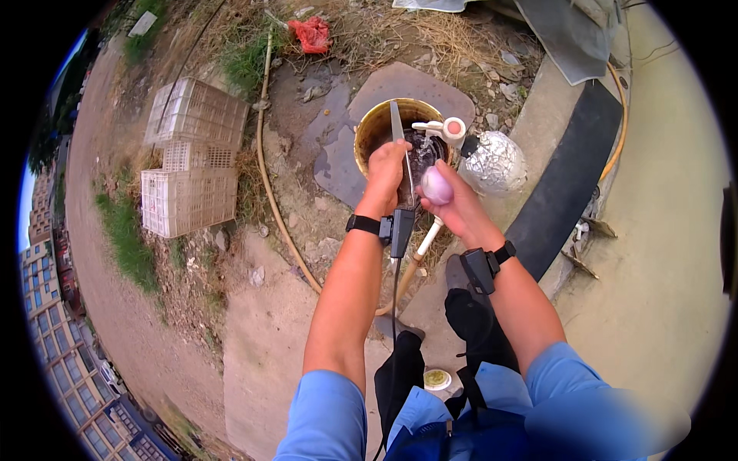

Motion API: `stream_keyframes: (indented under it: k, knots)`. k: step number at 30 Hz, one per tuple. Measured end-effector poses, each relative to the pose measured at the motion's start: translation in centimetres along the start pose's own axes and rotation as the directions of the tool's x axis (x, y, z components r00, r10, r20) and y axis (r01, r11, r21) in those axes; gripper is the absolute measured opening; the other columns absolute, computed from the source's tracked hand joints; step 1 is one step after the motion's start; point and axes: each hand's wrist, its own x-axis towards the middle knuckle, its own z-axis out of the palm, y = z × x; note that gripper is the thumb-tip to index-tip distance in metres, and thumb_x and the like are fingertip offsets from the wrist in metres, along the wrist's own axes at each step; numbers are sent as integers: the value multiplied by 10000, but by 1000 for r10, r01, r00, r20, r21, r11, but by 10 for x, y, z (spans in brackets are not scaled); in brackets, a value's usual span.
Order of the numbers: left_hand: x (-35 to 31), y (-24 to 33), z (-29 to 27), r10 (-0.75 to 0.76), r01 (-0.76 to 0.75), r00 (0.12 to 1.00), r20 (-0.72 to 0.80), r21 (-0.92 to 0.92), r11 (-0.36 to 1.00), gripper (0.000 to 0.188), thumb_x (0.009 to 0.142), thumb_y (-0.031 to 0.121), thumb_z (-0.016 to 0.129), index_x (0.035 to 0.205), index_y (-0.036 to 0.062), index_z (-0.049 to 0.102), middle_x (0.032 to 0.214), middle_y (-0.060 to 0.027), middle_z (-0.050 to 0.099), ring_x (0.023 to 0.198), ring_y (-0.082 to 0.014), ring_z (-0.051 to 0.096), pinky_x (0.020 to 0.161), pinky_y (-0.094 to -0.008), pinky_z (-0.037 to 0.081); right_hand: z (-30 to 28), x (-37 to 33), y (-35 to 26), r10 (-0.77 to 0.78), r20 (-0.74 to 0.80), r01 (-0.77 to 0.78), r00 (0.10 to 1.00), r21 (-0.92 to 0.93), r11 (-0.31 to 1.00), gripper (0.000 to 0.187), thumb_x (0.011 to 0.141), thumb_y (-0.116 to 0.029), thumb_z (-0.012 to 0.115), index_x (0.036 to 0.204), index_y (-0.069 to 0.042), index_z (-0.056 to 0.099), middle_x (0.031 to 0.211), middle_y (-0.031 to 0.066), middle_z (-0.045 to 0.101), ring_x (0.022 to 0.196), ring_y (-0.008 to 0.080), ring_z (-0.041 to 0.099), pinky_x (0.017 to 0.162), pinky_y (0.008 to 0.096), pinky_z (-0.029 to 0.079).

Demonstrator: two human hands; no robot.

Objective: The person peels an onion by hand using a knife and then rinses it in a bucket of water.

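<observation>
My left hand (pixel 387 167) is closed round a knife, its long grey blade (pixel 396 121) pointing away from me over the bucket. The knife's handle is hidden in my fist. In my right hand (pixel 459 206) sits a purple onion (pixel 437 187), smooth and shiny, held by curled fingers just to the right of the left hand. Both hands are over the near side of a yellowish round bucket (pixel 360 146) with a dark inside. A white tap (pixel 440 129) juts over the bucket from the right, with water running below it.
Beside the tap is a foil-wrapped bundle (pixel 496 163). A white pipe (pixel 429 237) rises near my feet. A long hose (pixel 269 180) crosses the ground left of the bucket. White plastic crates (pixel 188 201) stand farther left. A black strip (pixel 573 184) lies along the right-hand ledge.
</observation>
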Motion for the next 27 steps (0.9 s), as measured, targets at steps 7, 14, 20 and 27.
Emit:
stream_keyframes:
  k: [7,14,20,27]
  knots:
    - [-17,4,-5,-62,61,998,-16,-68,996,176,921,138,684,998,-18,658,877,-36,687,729,-91,598,652,-256,483,-3,-21,-18,114,195,-67,974,-235,970,383,914,-369,697,1158,-85,618,1007,32,665,882,151,678,674,275,565]
    - [-28,1,16,25,-15,995,-100,108,994,250,867,136,764,1029,-9,642,859,-31,677,713,-77,593,623,-236,479,2,-29,-16,222,269,-114,937,-364,924,387,925,-387,670,1177,-96,626,1052,23,675,898,130,674,668,266,550]
    - [-18,-11,17,190,-192,958,-214,13,981,211,934,183,701,1037,8,643,837,3,659,684,-73,585,609,-223,479,-8,-21,-5,232,194,-155,953,-348,925,381,895,-423,699,1085,-95,655,950,19,699,804,130,691,591,237,530]
    - [-8,26,27,-122,121,993,-1,-112,986,324,1009,337,587,830,68,613,640,-2,556,471,-101,476,418,-263,380,-29,-22,23,361,-6,-341,933,-340,876,392,903,-421,698,1101,-85,657,966,32,702,803,165,714,566,224,524]
